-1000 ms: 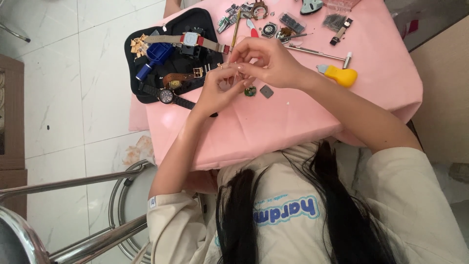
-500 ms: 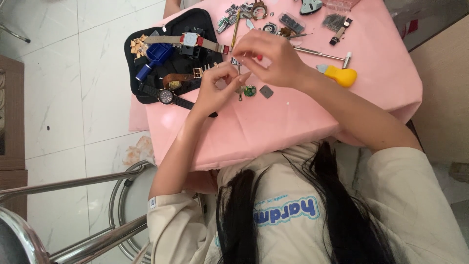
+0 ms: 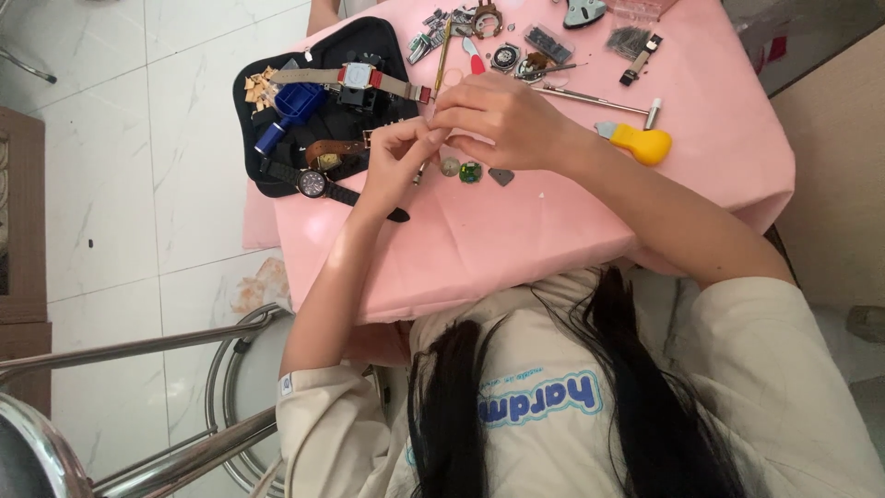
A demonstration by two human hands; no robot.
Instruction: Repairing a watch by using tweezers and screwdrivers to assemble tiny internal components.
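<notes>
My left hand (image 3: 396,157) and my right hand (image 3: 502,120) meet fingertip to fingertip just above a pink-covered table (image 3: 553,240). Both pinch a tiny watch part between them; it is too small to make out. Right below the fingers lie a small round piece (image 3: 450,167), a green round piece (image 3: 470,171) and a grey triangular piece (image 3: 501,175). A thin stick-like tool (image 3: 442,55) runs under the hands. My left hand hovers beside a black tray (image 3: 277,180).
The black tray holds a tan-strap watch (image 3: 369,78), a black watch (image 3: 313,183) and a blue tool (image 3: 290,111). A yellow-handled tool (image 3: 641,143) and several small metal parts (image 3: 516,46) lie at the far side. A metal chair frame (image 3: 184,397) stands lower left on white tiles.
My hands stay over the same spot. The left fingers have closed in against the right fingertips, and the wrists shifted slightly.
</notes>
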